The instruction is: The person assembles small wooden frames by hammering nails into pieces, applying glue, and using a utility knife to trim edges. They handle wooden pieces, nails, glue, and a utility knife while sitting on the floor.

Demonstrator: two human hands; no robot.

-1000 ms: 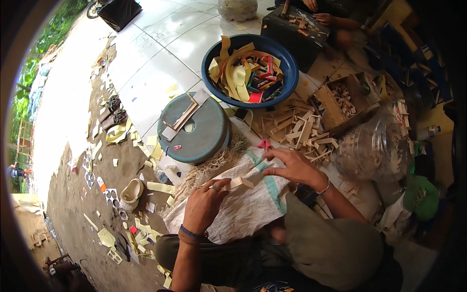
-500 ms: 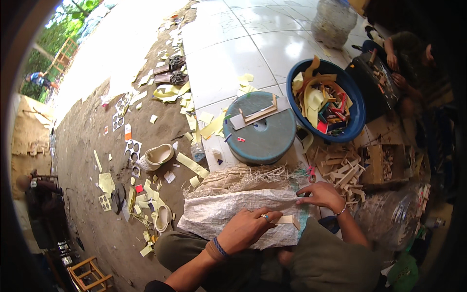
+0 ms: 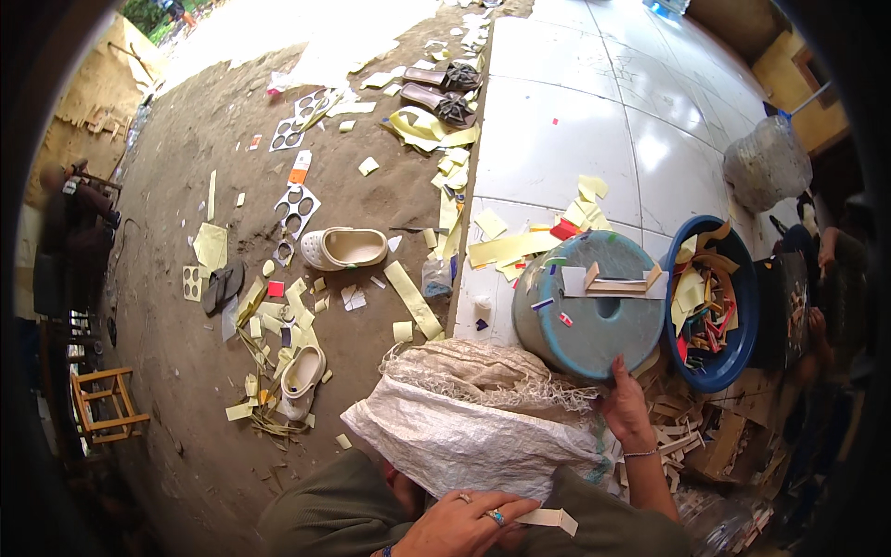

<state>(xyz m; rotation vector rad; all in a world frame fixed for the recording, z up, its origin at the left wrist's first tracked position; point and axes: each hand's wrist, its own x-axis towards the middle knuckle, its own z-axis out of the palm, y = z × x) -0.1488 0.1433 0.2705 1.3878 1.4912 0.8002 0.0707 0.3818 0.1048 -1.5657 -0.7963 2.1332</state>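
My left hand (image 3: pixel 464 525), with rings on its fingers, is at the lower edge over my lap. It is closed on a small, pale wooden piece (image 3: pixel 557 520) with a short upright end. My right hand (image 3: pixel 627 410) is at the near rim of a round grey-blue plastic stool (image 3: pixel 575 330), a finger or thumb over the rim. The other fingers are partly hidden. On the stool top lies a grey strip with a small wooden frame (image 3: pixel 617 284) on it, beside small coloured scraps. A white woven sack (image 3: pixel 473 436) covers part of my lap.
A blue basin (image 3: pixel 750 339) of paper and coloured scraps stands right of the stool. Wooden strips (image 3: pixel 673 436) lie below it. Left are pale clogs (image 3: pixel 343 248), dark sandals (image 3: pixel 441 93) and yellow paper scraps on the dirt. Another person's hand (image 3: pixel 817 325) shows at far right.
My right hand has gone from the sack up to the stool's rim. The left hand, still holding the wooden piece, has drawn back toward my lap. The view has turned.
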